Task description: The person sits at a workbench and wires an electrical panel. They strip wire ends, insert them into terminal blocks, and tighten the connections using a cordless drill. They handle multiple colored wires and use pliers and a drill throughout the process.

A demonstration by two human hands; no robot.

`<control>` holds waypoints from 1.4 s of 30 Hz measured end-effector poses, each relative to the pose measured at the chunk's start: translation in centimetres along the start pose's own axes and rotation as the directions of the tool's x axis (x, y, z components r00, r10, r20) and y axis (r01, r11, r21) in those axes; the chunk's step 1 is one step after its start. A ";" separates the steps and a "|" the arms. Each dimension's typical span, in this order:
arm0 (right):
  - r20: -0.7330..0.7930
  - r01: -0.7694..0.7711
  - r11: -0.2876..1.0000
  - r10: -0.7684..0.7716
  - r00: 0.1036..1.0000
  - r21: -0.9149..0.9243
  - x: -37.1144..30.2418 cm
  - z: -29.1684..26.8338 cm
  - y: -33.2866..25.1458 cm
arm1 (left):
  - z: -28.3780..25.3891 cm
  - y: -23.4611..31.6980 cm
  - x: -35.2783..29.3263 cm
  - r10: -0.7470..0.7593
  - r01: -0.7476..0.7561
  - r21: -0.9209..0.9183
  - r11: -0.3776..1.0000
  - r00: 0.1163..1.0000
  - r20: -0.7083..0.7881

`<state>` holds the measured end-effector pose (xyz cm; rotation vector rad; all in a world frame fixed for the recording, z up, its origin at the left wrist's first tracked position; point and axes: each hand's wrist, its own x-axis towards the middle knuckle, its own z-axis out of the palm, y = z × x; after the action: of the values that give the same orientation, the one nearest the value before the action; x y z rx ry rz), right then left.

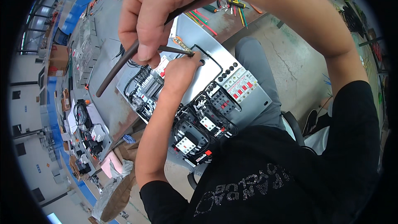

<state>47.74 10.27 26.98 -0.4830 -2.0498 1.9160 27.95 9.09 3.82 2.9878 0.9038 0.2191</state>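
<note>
A silver metal mounting plate (244, 118) fitted with electrical parts lies tilted between my lap and the bench. My right hand (151, 20) is closed around a dark-handled tool (118, 69) above the plate's far part. Its thin shaft reaches right to my left fingertips. My left hand (182, 72) lies low over the plate, fingers pressed together at the shaft's tip beside a brass terminal strip (181, 43); what they pinch is hidden. Nearer me are contactors (222, 101) with black wires, white breakers with red switches (241, 86), and wired terminal blocks (150, 86).
The grey bench (110, 23) holds pliers (235, 3) and coloured sleeves (201, 18) at the far side. At left, another plate with parts (97, 132) lies beside a pink cloth (111, 164). A chair (292, 126) and concrete floor (286, 54) are at right.
</note>
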 end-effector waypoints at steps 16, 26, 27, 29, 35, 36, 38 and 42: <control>-0.606 0.276 0.961 -0.215 0.766 0.007 0.7 6.7 3.6 | 1.0 0.2 -0.6 0.057 -0.046 0.082 0.996 0.987 -0.150; -0.828 0.332 0.943 -0.164 0.537 0.029 2.4 9.5 4.2 | 1.8 -0.1 -0.9 0.074 -0.059 0.093 0.994 0.982 -0.172; -0.836 0.339 0.940 -0.166 0.524 0.026 2.4 10.0 4.2 | 2.0 -0.2 -0.9 0.089 -0.073 0.091 0.993 0.978 -0.189; -0.861 0.320 0.947 -0.155 0.485 0.010 2.4 10.8 4.2 | 2.2 -0.1 -1.2 0.082 -0.073 0.043 0.996 0.968 -0.239; -0.885 0.218 0.974 -0.152 0.440 -0.059 2.4 10.1 4.1 | 2.8 -0.1 -0.5 0.067 -0.065 0.027 0.998 0.991 -0.114; -0.866 0.168 0.983 -0.144 0.478 -0.070 2.1 8.9 4.0 | 2.2 0.1 -0.4 0.058 -0.052 0.060 0.997 0.993 -0.104; -0.799 0.116 0.990 -0.129 0.587 -0.074 2.5 8.3 3.1 | 1.3 -0.1 -1.0 0.008 -0.002 0.089 0.996 0.997 -0.072; -0.677 0.088 0.984 -0.170 0.716 -0.153 2.6 7.6 0.1 | 1.0 -0.4 -1.4 -0.028 0.024 -0.036 0.999 0.996 -0.086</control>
<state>42.12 4.59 26.32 -0.8958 -1.6228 1.2540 26.71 8.73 2.61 2.9529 0.9355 0.3621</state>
